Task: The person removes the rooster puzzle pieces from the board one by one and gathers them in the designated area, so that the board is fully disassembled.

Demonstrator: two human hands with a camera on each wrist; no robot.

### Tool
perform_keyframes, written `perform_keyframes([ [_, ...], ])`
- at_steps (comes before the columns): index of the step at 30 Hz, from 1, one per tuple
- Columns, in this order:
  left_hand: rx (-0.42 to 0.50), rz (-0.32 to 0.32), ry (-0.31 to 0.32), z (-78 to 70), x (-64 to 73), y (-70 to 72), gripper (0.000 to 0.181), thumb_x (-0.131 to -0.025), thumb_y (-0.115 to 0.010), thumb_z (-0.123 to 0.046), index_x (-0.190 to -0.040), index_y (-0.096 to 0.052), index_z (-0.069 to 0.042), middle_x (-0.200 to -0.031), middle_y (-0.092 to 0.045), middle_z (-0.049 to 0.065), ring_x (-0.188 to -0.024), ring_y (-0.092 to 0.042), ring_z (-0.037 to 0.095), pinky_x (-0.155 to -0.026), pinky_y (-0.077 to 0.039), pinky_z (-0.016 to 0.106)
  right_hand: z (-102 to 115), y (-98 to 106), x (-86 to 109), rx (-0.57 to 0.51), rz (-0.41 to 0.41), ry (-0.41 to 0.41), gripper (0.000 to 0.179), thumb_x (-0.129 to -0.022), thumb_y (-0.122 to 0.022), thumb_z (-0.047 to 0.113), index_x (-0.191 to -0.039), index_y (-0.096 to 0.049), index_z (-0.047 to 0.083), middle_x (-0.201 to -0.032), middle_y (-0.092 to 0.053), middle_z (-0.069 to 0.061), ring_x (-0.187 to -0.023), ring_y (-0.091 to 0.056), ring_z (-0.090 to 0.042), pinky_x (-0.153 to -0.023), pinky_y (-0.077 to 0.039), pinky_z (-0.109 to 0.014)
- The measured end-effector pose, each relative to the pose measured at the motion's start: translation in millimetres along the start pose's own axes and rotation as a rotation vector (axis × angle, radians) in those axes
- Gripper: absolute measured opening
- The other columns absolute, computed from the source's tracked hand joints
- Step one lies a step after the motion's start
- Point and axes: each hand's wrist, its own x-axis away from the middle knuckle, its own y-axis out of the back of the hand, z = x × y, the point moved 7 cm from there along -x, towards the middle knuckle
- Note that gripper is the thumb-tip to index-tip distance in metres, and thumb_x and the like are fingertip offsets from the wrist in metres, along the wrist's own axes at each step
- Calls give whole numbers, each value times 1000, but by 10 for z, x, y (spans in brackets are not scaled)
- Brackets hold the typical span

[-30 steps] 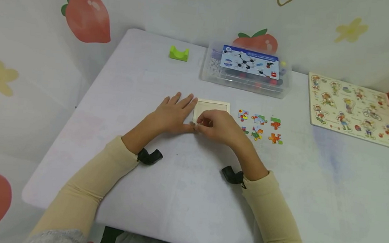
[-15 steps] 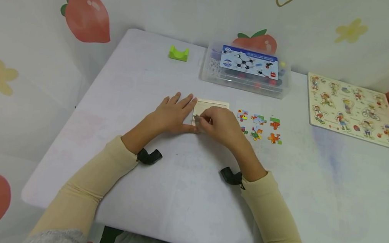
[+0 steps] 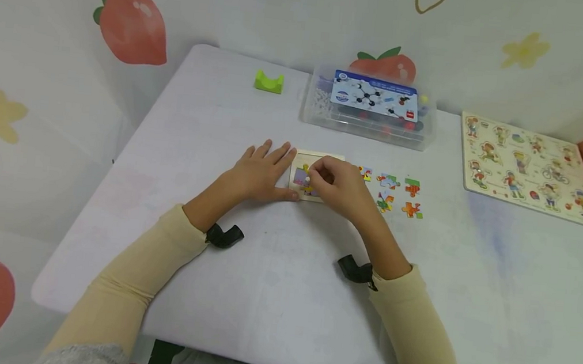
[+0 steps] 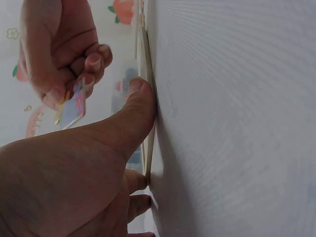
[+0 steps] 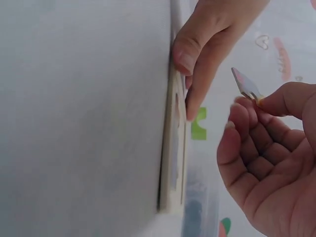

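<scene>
A small wooden tray point(image 3: 320, 154) with a raised rim lies on the table. My left hand point(image 3: 261, 175) rests at its left side, fingers spread, the thumb on the near left corner. My right hand point(image 3: 340, 186) pinches a jigsaw piece point(image 3: 300, 177) between thumb and fingertips, over the tray. Purple and yellow show on the piece's printed face. In the left wrist view the pinched piece point(image 4: 73, 106) hangs tilted, above the tray. The right wrist view shows the piece's thin edge point(image 5: 239, 83), apart from the tray's side point(image 5: 170, 163). The right hand hides much of the tray.
Several loose jigsaw pieces point(image 3: 387, 182) lie in rows right of the tray, partly behind the right hand. A clear plastic box point(image 3: 369, 128) with a molecule-printed card stands at the back. A green cradle-shaped block point(image 3: 269, 82) sits left of it, a picture board point(image 3: 532, 165) far right.
My right hand has shifted slightly right, lifting the jigsaw piece from near the tray's lower left corner and turning its printed face into view. The left hand stays in place.
</scene>
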Motion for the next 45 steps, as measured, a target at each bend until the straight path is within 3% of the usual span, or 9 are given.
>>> perform_keyframes([
  [7, -12, 9, 11, -21, -3, 13, 102, -93, -51, -70, -163, -2, -14, -168, 0, 7, -151, 1, 40, -118, -7, 58, -162, 127, 189, 30, 42, -58, 13, -97, -60, 12, -94, -69, 5, -76, -60, -4, -68, -51, -20, -62, -43, -34],
  [13, -17, 12, 17, -17, -18, -14, 103, -93, -51, -71, -163, -1, -14, -168, 0, 7, -151, 2, 40, -118, -7, 59, -391, 257, 371, 75, 72, -171, 13, -97, -60, 15, -95, -70, 7, -78, -63, -4, -74, -54, -21, -66, -45, -35],
  [21, -18, 9, 19, -23, -13, -12, 104, -92, -51, -71, -163, -1, -14, -168, 0, 7, -151, 2, 41, -118, -7, 59, -682, 393, 549, 165, 154, -296, 15, -91, -57, 14, -84, -68, 8, -74, -61, -1, -73, -52, -21, -63, -42, -33],
  [31, -28, 8, 16, -29, -20, -11, 103, -93, -50, -71, -162, -1, -13, -168, 0, 8, -151, 2, 41, -118, -7, 60, -789, 427, 587, 195, 357, -273, 13, -95, -61, 11, -84, -68, 8, -72, -56, 1, -69, -47, -18, -61, -38, -33],
  [40, -32, 8, 24, -34, -23, -16, 104, -92, -51, -71, -162, -1, -13, -168, 0, 8, -151, 2, 41, -118, -7, 59, -780, 443, 558, 242, 355, -342, 15, -93, -63, 12, -90, -74, 4, -75, -62, -1, -72, -51, -20, -62, -41, -33],
  [45, -30, 6, 25, -32, -26, -24, 104, -92, -51, -71, -163, -1, -13, -168, 0, 8, -151, 2, 41, -118, -7, 59, -789, 448, 552, 212, 360, -332, 14, -93, -64, 14, -89, -75, 4, -72, -60, 1, -71, -50, -19, -63, -41, -33],
])
